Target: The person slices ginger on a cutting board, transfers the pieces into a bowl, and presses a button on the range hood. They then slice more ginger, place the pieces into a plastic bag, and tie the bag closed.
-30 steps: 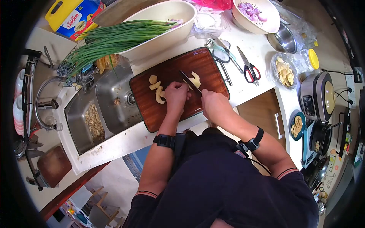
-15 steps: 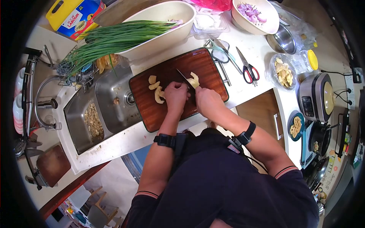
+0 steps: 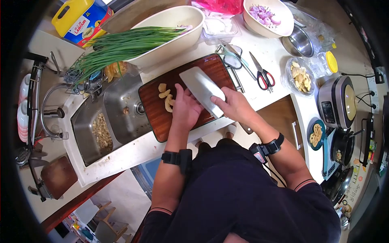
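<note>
A broad steel cleaver [image 3: 202, 90] is tilted so its flat side faces up over the wooden cutting board [image 3: 156, 121]. My right hand [image 3: 237, 107] is closed on it where blade meets handle, thumb along the blade; the handle end pokes out below the hand. My left hand [image 3: 186, 108] is open beside the blade, thumb stretched out and fingers reaching toward its lower part. Pale yellow pieces, apparently peeled ginger [image 3: 167, 101], lie on the board left of that hand. Whatever lies beneath the blade is hidden.
To the left is a steel double sink [image 3: 121, 107] with scraps in it. Scallions [image 3: 129, 42] hang from a cream basin [image 3: 170, 44] behind the board. Scissors [image 3: 262, 73], a bagged bowl of pale peelings [image 3: 300, 77] and a rice cooker [image 3: 336, 101] stand rightward.
The cleaver has turned from edge-on to flat side up, raised by my right hand. My left hand has opened. The pale pieces formerly beside the blade no longer show.
</note>
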`<act>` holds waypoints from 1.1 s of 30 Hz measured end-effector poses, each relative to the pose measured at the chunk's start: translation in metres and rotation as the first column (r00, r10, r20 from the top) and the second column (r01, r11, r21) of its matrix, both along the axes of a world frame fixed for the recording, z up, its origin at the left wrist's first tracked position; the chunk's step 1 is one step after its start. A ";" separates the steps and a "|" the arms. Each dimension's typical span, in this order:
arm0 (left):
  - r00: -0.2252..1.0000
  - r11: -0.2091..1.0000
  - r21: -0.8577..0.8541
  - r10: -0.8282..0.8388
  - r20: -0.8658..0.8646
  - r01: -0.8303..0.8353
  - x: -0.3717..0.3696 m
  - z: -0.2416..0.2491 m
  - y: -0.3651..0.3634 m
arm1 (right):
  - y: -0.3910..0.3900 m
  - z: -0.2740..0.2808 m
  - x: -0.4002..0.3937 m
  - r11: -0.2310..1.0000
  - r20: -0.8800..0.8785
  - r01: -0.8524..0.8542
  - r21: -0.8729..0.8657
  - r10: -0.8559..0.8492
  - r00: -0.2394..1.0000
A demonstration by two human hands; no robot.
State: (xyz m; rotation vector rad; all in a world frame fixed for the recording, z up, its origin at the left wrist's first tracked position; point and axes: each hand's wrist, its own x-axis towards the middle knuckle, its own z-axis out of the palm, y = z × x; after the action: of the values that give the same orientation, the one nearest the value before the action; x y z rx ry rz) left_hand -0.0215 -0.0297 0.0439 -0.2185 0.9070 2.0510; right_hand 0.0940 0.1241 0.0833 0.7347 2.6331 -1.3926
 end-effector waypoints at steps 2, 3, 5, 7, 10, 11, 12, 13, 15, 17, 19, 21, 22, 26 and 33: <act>0.989 0.972 0.232 -0.074 0.124 0.043 -0.002 -0.002 0.001 | -0.002 -0.007 0.002 1.000 -0.048 -0.016 -0.017 0.015 0.999; 0.980 0.969 0.245 -0.072 0.187 0.024 -0.001 -0.004 0.000 | -0.001 -0.010 0.002 0.996 -0.015 0.022 -0.089 -0.023 1.000; 0.965 0.988 0.157 -0.049 0.259 0.008 0.003 -0.009 -0.003 | 0.005 -0.013 0.007 0.996 -0.032 0.046 -0.078 -0.048 0.998; 0.975 0.988 0.153 -0.019 0.221 -0.015 0.004 -0.017 -0.007 | 0.012 -0.027 0.012 0.984 0.007 0.130 -0.120 -0.130 0.991; 0.999 0.999 -0.034 0.034 0.027 -0.033 0.001 -0.012 -0.009 | 0.034 -0.037 0.022 0.961 -0.034 0.274 -0.046 -0.275 0.961; 0.991 0.974 -0.219 0.033 -0.127 -0.061 0.002 -0.008 -0.009 | 0.043 -0.044 0.027 0.962 0.011 0.273 0.026 -0.274 0.962; 0.991 0.973 -0.223 0.031 -0.127 -0.059 0.003 -0.008 -0.009 | 0.047 -0.045 0.032 0.961 0.012 0.275 0.022 -0.276 0.961; 0.823 0.848 -0.498 -0.146 -0.549 -0.182 0.006 -0.008 -0.009 | 0.049 -0.046 0.037 0.971 0.044 0.215 0.103 -0.220 0.974; 0.328 0.617 -0.589 -0.492 -0.806 -0.522 0.009 -0.013 -0.003 | 0.045 -0.047 0.043 0.973 0.084 0.149 0.178 -0.166 0.983; 0.311 0.560 -0.626 -0.558 -0.770 -0.543 0.014 -0.019 0.001 | 0.038 -0.046 0.043 0.973 0.086 0.137 0.188 -0.155 0.984; 0.298 0.498 -0.663 -0.626 -0.721 -0.559 0.016 -0.021 0.002 | 0.029 -0.047 0.043 0.973 0.098 0.113 0.201 -0.135 0.986; 0.309 0.498 -0.706 -0.660 -0.685 -0.503 0.015 -0.025 0.005 | 0.017 -0.048 0.042 0.978 0.093 0.071 0.196 -0.090 0.992; 0.304 0.499 -0.707 -0.663 -0.684 -0.502 0.015 -0.024 0.008 | 0.011 -0.046 0.039 0.980 0.082 0.025 0.198 -0.042 0.996; 0.320 0.520 -0.687 -0.627 -0.711 -0.508 0.026 -0.016 0.017 | -0.001 -0.040 0.035 0.996 0.073 -0.039 0.086 0.033 0.997; 0.020 0.646 -0.574 -0.656 -0.755 -0.503 0.046 0.002 0.074 | 0.029 -0.023 0.073 0.987 -0.057 0.153 0.054 -0.150 0.987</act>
State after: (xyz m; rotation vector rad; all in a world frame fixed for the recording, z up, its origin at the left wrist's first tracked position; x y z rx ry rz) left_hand 0.0245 0.0439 0.0458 1.1439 2.6717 1.1176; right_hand 0.1671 0.1532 0.0608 0.9364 2.7201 -1.3945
